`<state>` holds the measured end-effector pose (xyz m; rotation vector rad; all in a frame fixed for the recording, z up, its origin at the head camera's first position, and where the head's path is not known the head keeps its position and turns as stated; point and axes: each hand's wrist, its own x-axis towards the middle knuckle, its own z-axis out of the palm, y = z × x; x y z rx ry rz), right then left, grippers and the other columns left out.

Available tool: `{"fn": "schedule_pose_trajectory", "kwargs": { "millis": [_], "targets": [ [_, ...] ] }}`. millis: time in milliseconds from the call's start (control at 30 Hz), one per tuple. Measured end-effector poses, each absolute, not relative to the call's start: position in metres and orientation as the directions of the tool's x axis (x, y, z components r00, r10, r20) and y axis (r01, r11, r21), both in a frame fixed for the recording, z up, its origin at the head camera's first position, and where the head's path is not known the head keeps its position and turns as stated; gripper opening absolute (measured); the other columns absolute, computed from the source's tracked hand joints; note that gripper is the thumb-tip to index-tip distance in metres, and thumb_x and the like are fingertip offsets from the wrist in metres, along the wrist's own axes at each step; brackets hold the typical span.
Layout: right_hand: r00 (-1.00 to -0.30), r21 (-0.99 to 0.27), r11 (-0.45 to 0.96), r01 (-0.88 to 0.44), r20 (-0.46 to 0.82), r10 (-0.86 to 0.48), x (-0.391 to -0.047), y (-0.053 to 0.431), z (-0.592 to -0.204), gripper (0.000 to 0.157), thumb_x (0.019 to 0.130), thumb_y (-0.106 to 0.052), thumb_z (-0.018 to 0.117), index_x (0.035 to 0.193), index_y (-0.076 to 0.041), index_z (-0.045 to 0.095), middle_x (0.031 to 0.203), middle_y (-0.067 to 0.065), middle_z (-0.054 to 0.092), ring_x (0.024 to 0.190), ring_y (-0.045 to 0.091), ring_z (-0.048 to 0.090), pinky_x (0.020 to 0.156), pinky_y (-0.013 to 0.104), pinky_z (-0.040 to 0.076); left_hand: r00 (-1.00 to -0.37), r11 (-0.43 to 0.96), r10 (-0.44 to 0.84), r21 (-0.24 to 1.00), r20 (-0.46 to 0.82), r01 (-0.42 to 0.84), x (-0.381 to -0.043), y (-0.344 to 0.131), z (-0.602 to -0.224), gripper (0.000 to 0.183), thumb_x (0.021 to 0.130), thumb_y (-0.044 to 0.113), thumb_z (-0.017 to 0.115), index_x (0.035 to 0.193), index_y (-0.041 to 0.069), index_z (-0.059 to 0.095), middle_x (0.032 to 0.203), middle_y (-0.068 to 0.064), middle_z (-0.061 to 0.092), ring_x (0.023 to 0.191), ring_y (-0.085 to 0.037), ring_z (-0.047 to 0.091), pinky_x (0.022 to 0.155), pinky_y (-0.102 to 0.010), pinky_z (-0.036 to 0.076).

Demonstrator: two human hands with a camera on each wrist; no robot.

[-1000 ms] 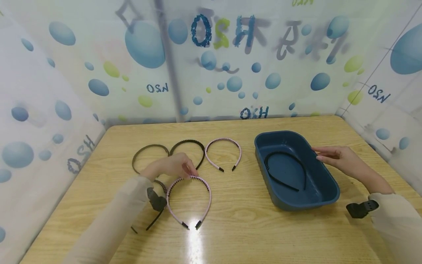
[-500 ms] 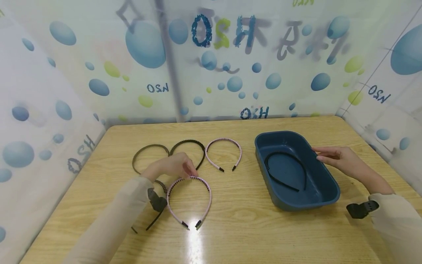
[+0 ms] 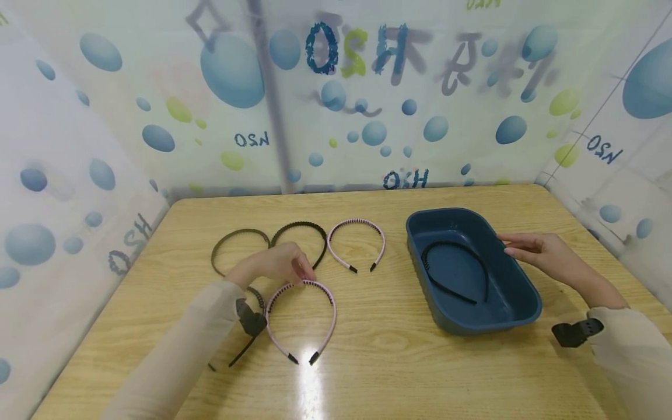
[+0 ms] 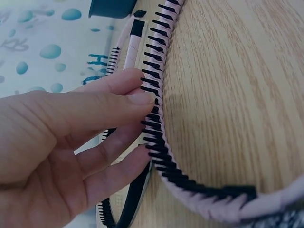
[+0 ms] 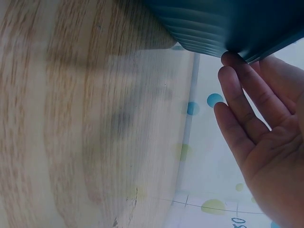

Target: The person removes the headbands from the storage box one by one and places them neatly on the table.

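In the head view my left hand (image 3: 283, 261) is at the top of a pink headband (image 3: 334, 315) with black comb teeth. The left wrist view shows my thumb and fingers pinching its toothed band (image 4: 156, 71). Over at the right, my right hand (image 3: 548, 256) touches the rim of a dark blue plastic basin (image 3: 427, 291). Its fingers are mostly straight against the basin's outer wall, as the right wrist view shows; part of the thumb is hidden by the rim. One black headband (image 3: 483, 265) lies inside the basin.
Behind my left hand lie a dark headband (image 3: 238, 231), a black wavy headband (image 3: 301, 224) and another pink headband (image 3: 356, 221). A further black headband (image 3: 243, 353) is partly covered by my left wrist. The wooden table (image 3: 378, 361) meets a patterned sheet (image 3: 336, 163) at the back.
The near ends of the pinched pink headband and of the black one beside it have shifted very slightly left. Both hands, the basin and the other headbands look still.
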<state>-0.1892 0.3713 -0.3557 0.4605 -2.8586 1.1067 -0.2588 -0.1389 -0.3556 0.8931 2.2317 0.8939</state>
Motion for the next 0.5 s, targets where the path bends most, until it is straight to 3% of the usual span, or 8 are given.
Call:
{"fn": "schedule_pose_trajectory", "kwargs": {
  "millis": [267, 500],
  "targets": [
    [-0.951, -0.676, 0.674, -0.298, 0.148, -0.273, -0.189, 0.370, -0.355, 0.039, 0.092, -0.013, 0.056, 0.125, 0.009, 0.051, 0.109, -0.024, 0.051, 0.092, -0.016, 0.050, 0.071, 0.008, 0.045, -0.611, 0.545, 0.749, 0.762, -0.255, 0.350, -0.259, -0.140, -0.351, 0.020, 0.074, -0.009, 0.069, 0.093, -0.003, 0.070, 0.095, -0.010, 0.068, 0.089, -0.020, 0.064, 0.075, -0.026, 0.052],
    [-0.953, -0.663, 0.690, -0.291, 0.142, -0.266, -0.188, 0.370, -0.354, 0.039, 0.092, -0.014, 0.056, 0.124, 0.008, 0.052, 0.112, -0.016, 0.053, 0.092, -0.016, 0.049, 0.071, 0.008, 0.045, -0.609, 0.521, 0.760, 0.772, -0.225, 0.365, -0.264, -0.140, -0.340, 0.022, 0.077, -0.007, 0.067, 0.098, -0.006, 0.069, 0.099, -0.014, 0.067, 0.091, -0.023, 0.064, 0.075, -0.029, 0.052]
  ]
}}
